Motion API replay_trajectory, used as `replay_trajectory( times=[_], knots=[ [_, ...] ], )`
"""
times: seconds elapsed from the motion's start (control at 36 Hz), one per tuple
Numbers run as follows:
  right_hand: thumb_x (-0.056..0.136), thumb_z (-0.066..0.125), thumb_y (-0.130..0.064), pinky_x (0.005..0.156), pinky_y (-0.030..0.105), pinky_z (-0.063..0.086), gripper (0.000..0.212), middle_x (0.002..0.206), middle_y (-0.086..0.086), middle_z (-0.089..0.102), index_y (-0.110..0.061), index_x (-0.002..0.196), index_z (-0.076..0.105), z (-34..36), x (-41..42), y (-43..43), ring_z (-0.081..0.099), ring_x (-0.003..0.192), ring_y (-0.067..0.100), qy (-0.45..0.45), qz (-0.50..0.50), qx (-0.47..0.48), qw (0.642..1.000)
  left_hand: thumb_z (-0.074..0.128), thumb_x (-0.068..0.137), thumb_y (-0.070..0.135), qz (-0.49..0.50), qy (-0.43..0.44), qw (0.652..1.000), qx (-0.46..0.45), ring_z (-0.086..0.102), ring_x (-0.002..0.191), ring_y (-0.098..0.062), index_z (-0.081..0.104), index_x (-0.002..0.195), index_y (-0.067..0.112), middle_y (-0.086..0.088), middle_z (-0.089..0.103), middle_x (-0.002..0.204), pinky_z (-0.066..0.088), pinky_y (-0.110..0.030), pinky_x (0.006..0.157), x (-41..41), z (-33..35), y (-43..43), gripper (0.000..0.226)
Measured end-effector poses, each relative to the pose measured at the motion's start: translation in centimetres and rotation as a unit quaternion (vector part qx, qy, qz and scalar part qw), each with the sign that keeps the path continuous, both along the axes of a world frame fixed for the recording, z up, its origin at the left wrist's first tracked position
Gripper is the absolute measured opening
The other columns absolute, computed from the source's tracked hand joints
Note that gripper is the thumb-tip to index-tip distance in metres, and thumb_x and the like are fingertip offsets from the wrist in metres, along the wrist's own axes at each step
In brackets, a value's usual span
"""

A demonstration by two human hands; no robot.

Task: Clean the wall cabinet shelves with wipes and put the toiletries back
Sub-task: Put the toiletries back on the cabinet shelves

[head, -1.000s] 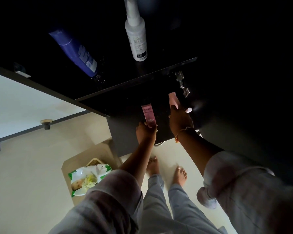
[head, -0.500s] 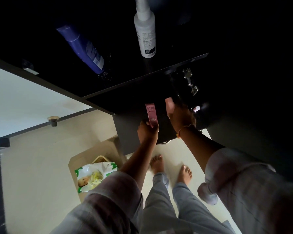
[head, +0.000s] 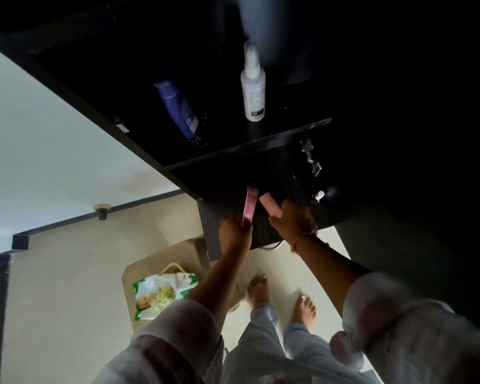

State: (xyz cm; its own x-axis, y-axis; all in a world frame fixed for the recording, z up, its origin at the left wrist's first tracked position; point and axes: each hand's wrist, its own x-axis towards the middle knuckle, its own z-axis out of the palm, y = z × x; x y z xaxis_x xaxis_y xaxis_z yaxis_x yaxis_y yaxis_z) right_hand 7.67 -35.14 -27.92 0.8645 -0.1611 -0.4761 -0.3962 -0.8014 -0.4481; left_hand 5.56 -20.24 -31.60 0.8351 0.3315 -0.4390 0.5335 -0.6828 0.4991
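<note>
My left hand (head: 234,231) grips the lower end of a flat pink tube (head: 250,202), held upright at the front of the dark cabinet's lower shelf (head: 227,176). My right hand (head: 293,220) holds a pale pink tube (head: 270,205), tilted toward the left one. On the upper shelf (head: 261,139) stand a blue bottle (head: 178,108) and a white spray bottle (head: 252,87). A small white-capped item (head: 319,195) sits in the dark just beyond my right hand.
A green and white wipes pack (head: 161,295) lies on a beige surface below left. A metal hinge (head: 311,156) shows inside the cabinet at the right. A white wall with a dark rail (head: 94,214) fills the left. My bare feet stand on pale floor.
The view has tilted, so the shelves and bottles sit lower in frame. My right hand has drawn the pale pink tube back and leftward, close beside the flat pink tube.
</note>
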Motion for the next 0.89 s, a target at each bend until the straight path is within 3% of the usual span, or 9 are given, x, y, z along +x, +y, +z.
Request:
replay_trajectory(
  times=[0.17, 0.28, 0.39, 0.5, 0.64, 0.75, 0.89],
  knots=[
    [0.081, 0.069, -0.04, 0.069, 0.037, 0.055, 0.034, 0.102, 0.008, 0.064, -0.017, 0.102, 0.058, 5.1, -1.9, -0.2, 0.065, 0.09, 0.031, -0.088, 0.014, 0.031, 0.996, 0.055, 0.091, 0.028, -0.014, -0.078, 0.997, 0.002, 0.06, 0.071, -0.014, 0.063, 0.08, 0.022, 0.003, 0.061, 0.076, 0.042, -0.023, 0.056, -2.0, 5.5, 0.4, 0.015],
    [0.081, 0.069, -0.043, 0.065, 0.037, 0.056, 0.029, 0.096, 0.003, 0.063, -0.023, 0.096, 0.053, 8.5, -2.9, -1.1, 0.064, 0.084, 0.025, -0.142, 0.023, 0.051, 0.988, 0.059, 0.091, 0.02, -0.018, -0.174, 0.985, 0.008, 0.054, 0.077, -0.005, 0.067, 0.094, 0.02, 0.009, 0.059, 0.087, 0.036, -0.009, 0.064, -3.2, 9.8, 0.7, 0.008],
    [0.082, 0.068, -0.044, 0.064, 0.038, 0.056, 0.027, 0.096, -0.002, 0.059, -0.029, 0.094, 0.049, 12.0, -3.6, -1.6, 0.061, 0.082, 0.02, -0.209, 0.026, 0.077, 0.975, 0.059, 0.092, 0.02, -0.026, -0.262, 0.965, 0.005, 0.057, 0.096, -0.01, 0.066, 0.111, 0.021, 0.005, 0.062, 0.106, 0.05, -0.028, 0.084, -4.1, 14.0, 0.8, 0.02],
    [0.084, 0.065, -0.045, 0.07, 0.034, 0.053, 0.026, 0.101, -0.004, 0.061, -0.031, 0.102, 0.053, 15.6, -4.0, -1.9, 0.061, 0.087, 0.019, -0.294, 0.026, 0.075, 0.952, 0.059, 0.093, 0.017, -0.029, -0.332, 0.942, 0.03, 0.053, 0.101, -0.012, 0.067, 0.114, 0.02, 0.003, 0.062, 0.111, 0.041, -0.022, 0.085, -4.3, 18.3, 0.8, 0.022],
    [0.086, 0.066, -0.041, 0.076, 0.027, 0.048, 0.033, 0.109, -0.001, 0.063, -0.023, 0.114, 0.061, 20.5, -3.3, -2.1, 0.06, 0.095, 0.02, -0.397, 0.017, 0.091, 0.913, 0.064, 0.091, 0.013, -0.046, -0.441, 0.894, 0.065, 0.053, 0.098, -0.015, 0.068, 0.11, 0.02, 0.002, 0.063, 0.106, 0.035, -0.019, 0.081, -3.3, 23.7, 1.3, 0.022],
    [0.088, 0.066, -0.035, 0.074, 0.03, 0.053, 0.031, 0.109, -0.001, 0.061, -0.021, 0.115, 0.062, 24.5, -2.0, -2.0, 0.06, 0.093, 0.019, -0.473, 0.003, 0.093, 0.876, 0.068, 0.088, 0.01, -0.066, -0.533, 0.835, 0.119, 0.054, 0.088, -0.019, 0.07, 0.107, 0.016, -0.002, 0.064, 0.097, 0.039, -0.024, 0.074, -2.1, 28.9, 2.1, 0.02],
    [0.087, 0.066, -0.034, 0.078, 0.036, 0.054, 0.032, 0.111, 0.001, 0.061, -0.02, 0.116, 0.063, 29.5, 0.8, -2.0, 0.06, 0.097, 0.022, -0.543, -0.005, 0.06, 0.837, 0.065, 0.089, 0.008, -0.089, -0.6, 0.774, 0.183, 0.055, 0.092, -0.023, 0.072, 0.111, 0.012, -0.006, 0.065, 0.099, 0.041, -0.027, 0.079, 0.4, 34.6, 3.1, 0.024]
  ],
)
